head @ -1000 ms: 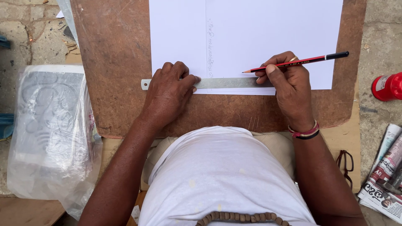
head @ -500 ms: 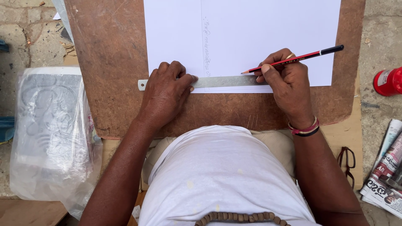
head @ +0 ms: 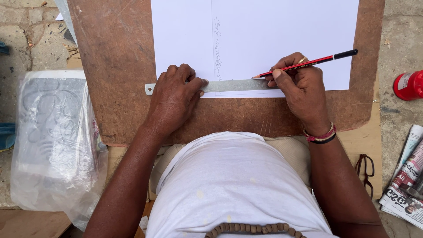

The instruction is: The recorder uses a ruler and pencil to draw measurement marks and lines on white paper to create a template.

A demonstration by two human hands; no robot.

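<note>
Left hand [head: 176, 99] lies palm down on the metal ruler [head: 233, 85], fingers [head: 194, 86] spread flat and pressing it against the sheet, gripping nothing. The ruler runs 9-to-3 o'clock along the near edge of the white paper [head: 264, 39]; its left end juts past the paper onto the brown board [head: 114, 66].

Right hand [head: 302, 90] sits at 3 o'clock from the left hand, its fingers closed around a red pencil [head: 304, 64] with a black end. Pencil is tilted: tip points toward 9 o'clock and touches the paper just at the ruler's upper edge; black end angles up toward 2 o'clock. Red and black bands [head: 320, 136] circle the right wrist.

A faint vertical pencil line with small marks runs toward 12 o'clock up the paper from the ruler.

Around the board: plastic-wrapped grey panel [head: 53, 132] at 9 o'clock, red container [head: 407, 84] at 3 o'clock, spectacles [head: 365, 169] and folded newspaper [head: 403, 185] at 4 o'clock. A bead string [head: 251, 229] hangs over the white shirt [head: 233, 185] at 6 o'clock.
</note>
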